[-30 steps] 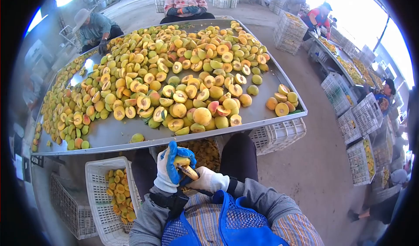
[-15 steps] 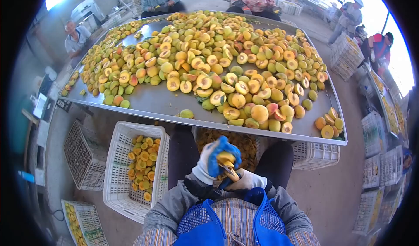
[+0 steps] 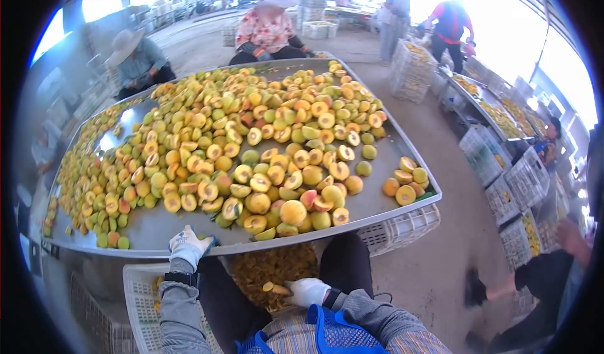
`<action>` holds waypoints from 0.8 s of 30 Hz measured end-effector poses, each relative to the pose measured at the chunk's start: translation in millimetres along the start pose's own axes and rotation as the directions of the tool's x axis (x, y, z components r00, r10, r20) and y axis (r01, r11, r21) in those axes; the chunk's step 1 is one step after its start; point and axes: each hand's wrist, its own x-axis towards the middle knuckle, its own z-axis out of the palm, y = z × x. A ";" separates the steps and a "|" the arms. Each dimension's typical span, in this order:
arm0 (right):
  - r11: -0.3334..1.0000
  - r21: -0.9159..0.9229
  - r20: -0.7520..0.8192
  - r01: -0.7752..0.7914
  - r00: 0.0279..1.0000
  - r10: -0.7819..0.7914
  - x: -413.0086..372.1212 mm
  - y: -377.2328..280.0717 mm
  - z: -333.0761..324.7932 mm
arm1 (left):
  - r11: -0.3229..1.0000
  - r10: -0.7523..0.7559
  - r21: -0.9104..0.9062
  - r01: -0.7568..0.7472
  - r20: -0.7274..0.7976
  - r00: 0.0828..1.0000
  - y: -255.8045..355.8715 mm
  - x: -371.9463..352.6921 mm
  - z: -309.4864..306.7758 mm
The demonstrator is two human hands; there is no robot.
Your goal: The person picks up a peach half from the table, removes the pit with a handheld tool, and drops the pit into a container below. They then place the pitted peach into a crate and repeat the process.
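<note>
At the near edge of the metal table [image 3: 151,252], my left hand [image 3: 189,247], in a white and blue glove, has its fingers around a green fruit, mostly hidden beneath them. My right hand [image 3: 308,292], in a white glove, is closed on a short wooden-handled tool [image 3: 281,290] between my knees, above a container of orange-brown pieces [image 3: 267,266]. The tool's blade cannot be made out. A large heap of halved and whole yellow-green fruit [image 3: 292,212] covers much of the table.
A small fruit group [image 3: 405,192] lies at the table's right corner. White crates stand under the table [image 3: 402,231], at lower left [image 3: 139,297] and at right [image 3: 528,178]. Two people [image 3: 267,33] [image 3: 135,65] sit across the table; another person's leg [image 3: 535,291] is at lower right.
The view has turned right. My left hand has left my right hand and moved to the table edge; the fruit between them is gone from there. My right hand still holds the tool.
</note>
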 end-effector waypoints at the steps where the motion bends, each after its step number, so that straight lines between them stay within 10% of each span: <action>1: 1.000 -0.021 0.015 -0.010 1.000 0.010 -3.2 0.3 0.7 | 0.999 0.010 0.030 -0.012 0.083 0.997 7.1 6.0 -0.6; 8: 0.996 -0.055 0.040 0.066 0.997 -0.064 -4.7 3.8 7.8 | 0.968 0.075 -0.241 -0.073 -0.001 0.997 -14.9 22.1 27.5; 10: 1.000 -0.002 -0.004 -0.004 1.000 0.004 -10.7 -7.4 -9.0 | 0.124 0.334 -0.991 -0.050 -0.005 0.942 -60.8 40.2 67.4; 14: 0.994 0.087 -0.171 -0.063 0.982 0.077 -4.8 -18.8 -21.7 | -0.594 0.348 -0.800 0.081 -0.165 0.923 -15.9 -49.1 17.0; 22: 0.980 0.080 -0.460 0.185 0.878 -0.128 -32.3 -83.8 -68.5 | -0.556 0.482 -0.805 0.208 -0.108 0.869 19.6 -103.9 39.5; 23: 0.985 0.031 -0.450 0.170 0.882 -0.138 -34.2 -88.5 -72.2 | -0.508 0.242 -0.860 -0.047 -0.195 0.950 36.4 -118.0 46.8; 24: 0.988 -0.017 -0.438 0.155 0.887 -0.147 -35.7 -91.2 -73.2 | -0.369 0.254 -0.851 -0.374 -0.480 0.840 37.9 -129.8 41.2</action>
